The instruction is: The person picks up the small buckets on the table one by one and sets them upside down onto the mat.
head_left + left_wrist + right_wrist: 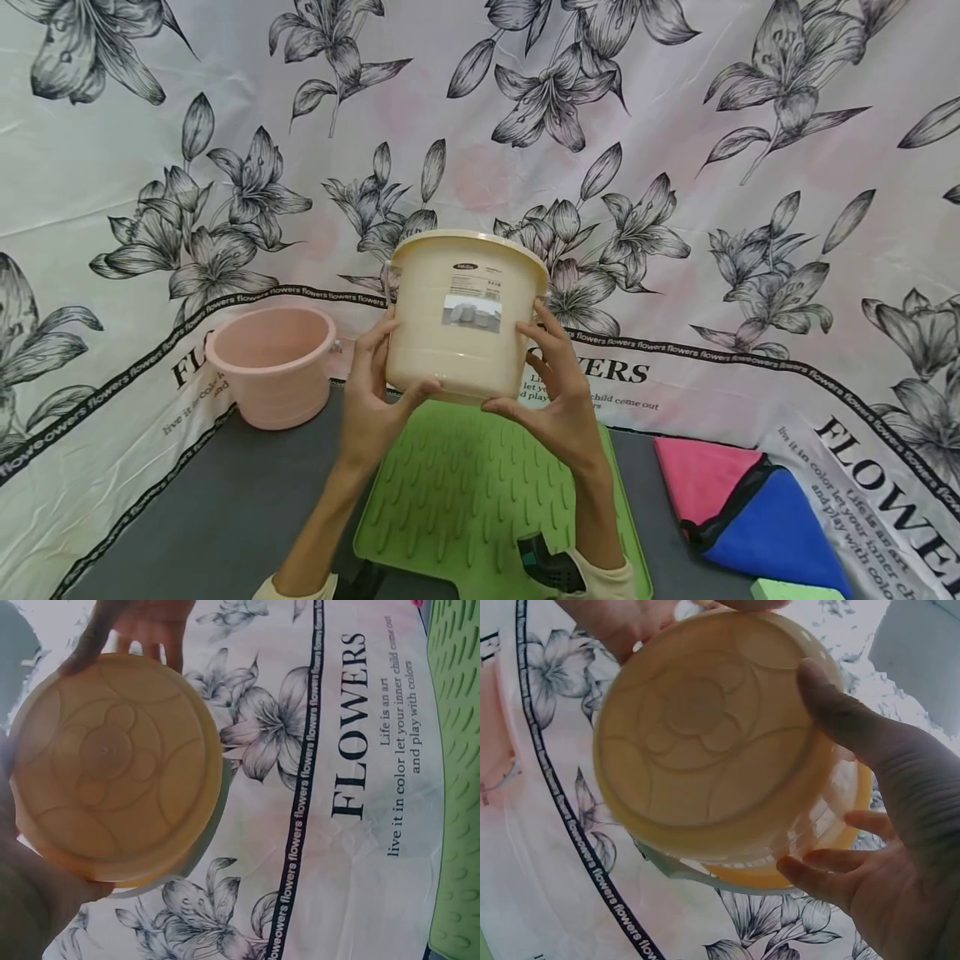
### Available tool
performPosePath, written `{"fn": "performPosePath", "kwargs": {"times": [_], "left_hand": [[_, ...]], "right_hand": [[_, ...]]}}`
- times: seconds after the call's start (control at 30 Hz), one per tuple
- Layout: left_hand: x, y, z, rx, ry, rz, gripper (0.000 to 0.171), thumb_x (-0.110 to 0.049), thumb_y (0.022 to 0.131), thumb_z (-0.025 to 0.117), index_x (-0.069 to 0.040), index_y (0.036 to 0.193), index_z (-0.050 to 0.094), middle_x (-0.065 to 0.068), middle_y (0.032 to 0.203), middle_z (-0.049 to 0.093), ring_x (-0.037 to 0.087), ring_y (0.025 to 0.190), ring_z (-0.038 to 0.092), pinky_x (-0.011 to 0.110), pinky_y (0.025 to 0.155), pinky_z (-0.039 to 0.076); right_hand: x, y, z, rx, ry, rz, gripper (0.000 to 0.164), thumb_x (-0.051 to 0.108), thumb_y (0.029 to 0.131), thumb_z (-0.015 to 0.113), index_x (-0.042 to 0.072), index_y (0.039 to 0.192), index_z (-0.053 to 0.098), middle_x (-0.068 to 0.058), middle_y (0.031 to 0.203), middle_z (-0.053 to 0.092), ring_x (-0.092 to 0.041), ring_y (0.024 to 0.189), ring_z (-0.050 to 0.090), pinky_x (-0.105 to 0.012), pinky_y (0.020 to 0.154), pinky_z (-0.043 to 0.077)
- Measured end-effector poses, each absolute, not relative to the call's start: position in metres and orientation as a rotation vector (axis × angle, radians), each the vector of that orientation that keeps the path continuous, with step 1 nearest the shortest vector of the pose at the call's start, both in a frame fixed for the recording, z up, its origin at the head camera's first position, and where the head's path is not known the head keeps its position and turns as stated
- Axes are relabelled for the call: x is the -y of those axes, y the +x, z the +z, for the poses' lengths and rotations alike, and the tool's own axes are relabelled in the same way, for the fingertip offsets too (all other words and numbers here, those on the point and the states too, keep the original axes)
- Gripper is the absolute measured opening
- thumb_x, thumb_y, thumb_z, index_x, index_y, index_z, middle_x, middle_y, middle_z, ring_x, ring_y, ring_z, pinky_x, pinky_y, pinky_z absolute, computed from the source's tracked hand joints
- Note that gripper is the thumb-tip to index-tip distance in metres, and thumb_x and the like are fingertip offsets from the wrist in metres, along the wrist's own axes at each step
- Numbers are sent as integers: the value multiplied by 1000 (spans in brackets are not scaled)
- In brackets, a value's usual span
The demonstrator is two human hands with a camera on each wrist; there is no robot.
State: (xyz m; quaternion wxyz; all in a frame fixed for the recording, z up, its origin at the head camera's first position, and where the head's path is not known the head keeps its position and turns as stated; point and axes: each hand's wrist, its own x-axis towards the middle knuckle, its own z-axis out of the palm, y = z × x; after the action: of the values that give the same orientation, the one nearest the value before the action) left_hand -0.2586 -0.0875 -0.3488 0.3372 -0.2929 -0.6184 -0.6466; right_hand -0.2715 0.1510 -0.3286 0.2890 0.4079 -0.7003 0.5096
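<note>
"So, what to expect of the bucket (467, 354), held up mid-view with the mat (465, 483) at six o'clock?"

"Probably low weight and fairly stiff, thin plastic; glossy, so perhaps slippery if wet."

"And gripped how?"

"Clamped in both: left hand (372, 396) at eight o'clock, right hand (564, 404) at four, with thumbs (506, 407) at the base (694, 712)."

"Better to shift?"

"No need, apparently. For lifting one-handed, perhaps take the rim (468, 235) at twelve; squeeze gently to avoid flexing, and keep clear of the tub (277, 400) at nine."
</note>
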Motion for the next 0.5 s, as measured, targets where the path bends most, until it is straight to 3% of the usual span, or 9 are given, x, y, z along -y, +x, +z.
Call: {"fn": "performPosePath", "kwargs": {"times": [0.1,0.2,0.37,0.5], "left_hand": [[91,-258,-349,1643,-810,-1597,74,-6,89,83,2,152,45,26,172,22,44,160,25,19,123,39],[95,-259,-348,1673,-828,-1503,76,4,86,82,-1,154,48,27,170,27,37,159,30,18,124,37],[97,-261,-347,1669,-815,-1456,79,6,85,81,1,154,43,23,166,38,12,153,43,18,116,45],[97,-261,-345,1614,-782,-1545,65,7,88,77,8,143,43,23,165,40,6,147,48,18,107,48]], "right_hand": [[-149,-271,-328,1802,1057,1438,89,11,74,95,-4,149,49,-22,171,20,-30,156,36,-31,118,49],[-148,-271,-328,1718,1023,1500,81,17,80,91,-10,144,51,-29,163,26,-22,151,42,-31,117,50],[-149,-270,-326,1639,1028,1585,74,15,86,86,-20,137,45,-34,155,36,-16,148,48,-32,117,50],[-151,-270,-324,1664,1078,1637,73,18,88,85,-20,131,39,-31,160,35,-18,150,47,-32,120,48]]}}
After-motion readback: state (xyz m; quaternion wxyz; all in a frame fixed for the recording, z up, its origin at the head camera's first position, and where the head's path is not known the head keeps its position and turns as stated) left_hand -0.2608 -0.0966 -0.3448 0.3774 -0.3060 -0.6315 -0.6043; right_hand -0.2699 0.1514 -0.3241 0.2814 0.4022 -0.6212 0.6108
